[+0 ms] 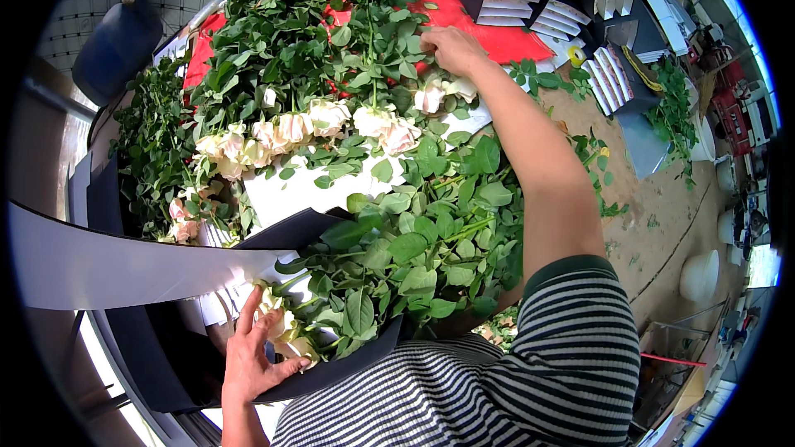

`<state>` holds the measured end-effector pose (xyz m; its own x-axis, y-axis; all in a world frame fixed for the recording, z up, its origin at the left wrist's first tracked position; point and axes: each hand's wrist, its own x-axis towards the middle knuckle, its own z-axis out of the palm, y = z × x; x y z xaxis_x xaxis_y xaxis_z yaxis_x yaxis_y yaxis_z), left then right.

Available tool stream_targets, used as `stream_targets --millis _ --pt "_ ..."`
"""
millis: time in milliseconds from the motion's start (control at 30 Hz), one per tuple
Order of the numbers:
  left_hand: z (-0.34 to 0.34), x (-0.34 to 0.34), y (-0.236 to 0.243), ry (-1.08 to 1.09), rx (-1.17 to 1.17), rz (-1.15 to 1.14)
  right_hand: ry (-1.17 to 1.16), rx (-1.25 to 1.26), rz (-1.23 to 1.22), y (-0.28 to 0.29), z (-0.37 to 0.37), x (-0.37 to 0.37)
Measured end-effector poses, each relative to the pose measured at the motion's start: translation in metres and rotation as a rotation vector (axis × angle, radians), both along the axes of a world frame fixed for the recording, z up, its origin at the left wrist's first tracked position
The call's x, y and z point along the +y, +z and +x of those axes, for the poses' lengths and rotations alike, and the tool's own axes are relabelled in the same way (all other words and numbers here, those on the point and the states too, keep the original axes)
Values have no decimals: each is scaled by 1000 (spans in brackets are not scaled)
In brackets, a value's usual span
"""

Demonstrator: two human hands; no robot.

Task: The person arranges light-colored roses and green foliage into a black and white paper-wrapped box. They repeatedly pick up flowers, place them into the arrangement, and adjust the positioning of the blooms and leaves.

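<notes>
My left hand cups cream roses at the lower left, fingers and thumb spread along the side of their heads. These roses lie as a leafy bunch in front of me, heads to the left, over a black sheet. At the far side of the table, my right arm reaches out and my right hand is closed at a leafy rose stem, its fingertips partly lost among leaves. Just below that hand sit pale pink rose heads. More blush roses lie in a row to the left.
Heaped foliage covers the far table, over a red sheet. Black wrapped packs with white slats stand at the back right. A white curved panel juts in from the left. Beyond are a blue barrel and a white bucket.
</notes>
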<state>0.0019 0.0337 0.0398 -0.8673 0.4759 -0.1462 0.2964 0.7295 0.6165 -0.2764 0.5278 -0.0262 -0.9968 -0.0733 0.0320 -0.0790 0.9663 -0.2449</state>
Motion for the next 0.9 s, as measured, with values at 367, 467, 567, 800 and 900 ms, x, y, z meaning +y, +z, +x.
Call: stream_targets --millis 367,467,567,800,900 --pt "5 -8 -4 12 20 -20 217 199 223 -6 -11 -32" --pt "4 -5 -2 82 -126 36 147 814 -551 73 -44 -46" --pt "6 -8 -4 71 -99 34 284 1000 -306 157 -29 -67" --pt "9 -14 -6 -81 177 -122 482 1081 -497 210 14 -83" --pt "12 -18 -11 -79 144 -140 476 940 -547 200 41 -97"
